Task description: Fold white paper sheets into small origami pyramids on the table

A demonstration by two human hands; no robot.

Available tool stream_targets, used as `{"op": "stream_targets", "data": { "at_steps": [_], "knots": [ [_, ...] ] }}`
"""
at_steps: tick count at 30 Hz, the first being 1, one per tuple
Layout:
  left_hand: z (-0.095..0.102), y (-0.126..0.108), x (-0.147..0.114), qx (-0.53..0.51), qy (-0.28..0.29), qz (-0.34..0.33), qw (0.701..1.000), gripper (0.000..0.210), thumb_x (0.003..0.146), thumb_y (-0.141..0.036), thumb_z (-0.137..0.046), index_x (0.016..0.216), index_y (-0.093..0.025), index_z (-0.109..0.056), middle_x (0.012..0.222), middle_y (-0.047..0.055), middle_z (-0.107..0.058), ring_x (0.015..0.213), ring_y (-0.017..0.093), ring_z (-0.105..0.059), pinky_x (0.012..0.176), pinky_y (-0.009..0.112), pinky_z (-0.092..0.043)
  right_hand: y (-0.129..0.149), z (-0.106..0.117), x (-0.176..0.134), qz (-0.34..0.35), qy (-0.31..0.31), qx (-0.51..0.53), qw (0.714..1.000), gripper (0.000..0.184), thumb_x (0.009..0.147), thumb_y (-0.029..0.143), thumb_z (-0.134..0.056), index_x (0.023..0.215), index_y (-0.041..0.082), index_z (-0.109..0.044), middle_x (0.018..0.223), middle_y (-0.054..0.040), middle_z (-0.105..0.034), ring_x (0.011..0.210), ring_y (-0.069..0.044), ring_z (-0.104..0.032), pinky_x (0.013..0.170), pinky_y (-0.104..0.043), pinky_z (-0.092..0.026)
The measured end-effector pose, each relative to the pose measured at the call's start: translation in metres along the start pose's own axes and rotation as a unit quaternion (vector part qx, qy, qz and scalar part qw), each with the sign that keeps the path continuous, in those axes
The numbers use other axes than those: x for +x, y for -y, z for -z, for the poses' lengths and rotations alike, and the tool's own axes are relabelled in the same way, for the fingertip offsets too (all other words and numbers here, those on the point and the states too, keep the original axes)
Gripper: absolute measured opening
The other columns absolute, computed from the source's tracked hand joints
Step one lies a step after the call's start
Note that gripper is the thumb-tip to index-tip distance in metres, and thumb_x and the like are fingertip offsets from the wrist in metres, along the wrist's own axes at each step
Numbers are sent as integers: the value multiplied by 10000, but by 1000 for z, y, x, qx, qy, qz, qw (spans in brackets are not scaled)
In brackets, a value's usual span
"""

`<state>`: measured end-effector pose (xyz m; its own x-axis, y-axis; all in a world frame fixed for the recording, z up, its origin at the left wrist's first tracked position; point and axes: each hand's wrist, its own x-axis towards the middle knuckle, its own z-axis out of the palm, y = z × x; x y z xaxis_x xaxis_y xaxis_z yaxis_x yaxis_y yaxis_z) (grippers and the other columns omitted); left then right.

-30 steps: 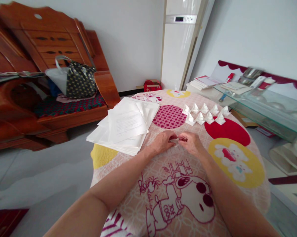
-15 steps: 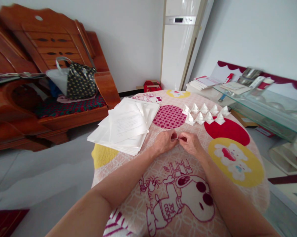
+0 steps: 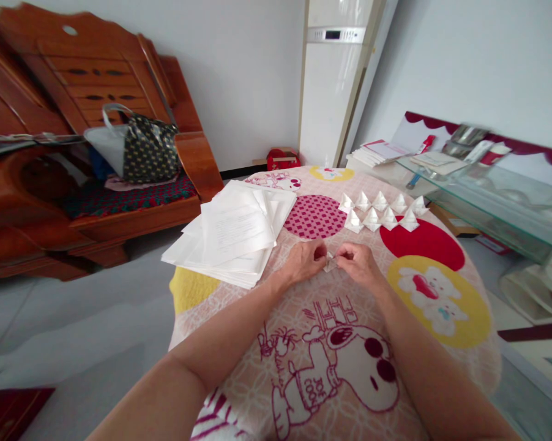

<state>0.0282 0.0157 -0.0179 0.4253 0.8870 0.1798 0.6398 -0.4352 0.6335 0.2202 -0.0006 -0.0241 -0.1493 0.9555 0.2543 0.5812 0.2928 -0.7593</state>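
A small folded white paper piece (image 3: 330,263) is pinched between my two hands, low over the patterned tablecloth (image 3: 239,343). My left hand (image 3: 306,260) is closed on its left side, with the fingers curled. On the other side my right hand (image 3: 357,263) grips its edge between thumb and fingertips. Both hands partly cover the piece. Beyond my right hand stand two rows of several pointed folded paper shapes (image 3: 380,218). To the left of my left hand lies a loose stack of white paper sheets (image 3: 237,236), the top one faintly printed.
At the right, a glass shelf (image 3: 491,199) holds metal bowls, a red-capped item and papers. A wooden bench (image 3: 106,226) with a patterned bag (image 3: 150,150) stands at the left. Behind the table are a red bag (image 3: 283,160) and a tall white air conditioner (image 3: 328,98).
My hands have moved slightly apart, and more of the folded paper piece shows between them. The stack and the rows of paper shapes have stayed in place.
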Motion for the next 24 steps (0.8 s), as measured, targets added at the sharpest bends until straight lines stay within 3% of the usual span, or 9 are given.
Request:
{"op": "stream_targets", "data": {
  "at_steps": [5, 9, 14, 18, 24],
  "knots": [
    [-7, -2, 3, 18, -17, 23, 999, 181, 900, -340, -645, 866, -172, -700, 727, 24, -690, 652, 157, -599, 644, 263, -441, -1, 0, 1, -10, 7, 11, 1000, 105, 704, 274, -568, 622, 209, -578, 572, 7, -588, 577, -152, -513, 555, -268, -372],
    [-10, 0, 6, 24, -29, 30, 999, 171, 899, -297, -618, 859, -165, -720, 719, 23, -691, 637, 149, -581, 648, 263, -436, 0, 0, 1, -16, 5, 10, 1000, 77, 689, 256, -560, 629, 212, -583, 572, 8, -602, 569, -155, -525, 557, -269, -384],
    [1, 9, 6, -21, -34, 18, 999, 209, 890, -252, -560, 871, -155, -744, 724, 12, -700, 643, 135, -577, 647, 249, -437, 0, 0, -1, -8, -3, -5, 1000, 141, 722, 225, -549, 701, 197, -686, 606, -2, -651, 581, -163, -554, 577, -272, -413],
    [9, 15, 4, -64, -2, -3, 998, 234, 859, -196, -533, 913, -150, -756, 701, -1, -689, 642, 129, -582, 640, 235, -432, 3, -3, -3, 24, 9, -56, 998, 213, 788, 201, -545, 796, 195, -758, 703, -27, -717, 648, -180, -599, 643, -284, -448],
    [10, 19, 3, -111, 5, -16, 994, 257, 827, -159, -517, 941, -145, -747, 717, -2, -689, 655, 129, -593, 631, 224, -439, 9, -14, -4, 59, 21, -175, 983, 176, 841, 177, -606, 695, 203, -701, 752, -49, -706, 699, -178, -591, 664, -281, -417]
  ]
}}
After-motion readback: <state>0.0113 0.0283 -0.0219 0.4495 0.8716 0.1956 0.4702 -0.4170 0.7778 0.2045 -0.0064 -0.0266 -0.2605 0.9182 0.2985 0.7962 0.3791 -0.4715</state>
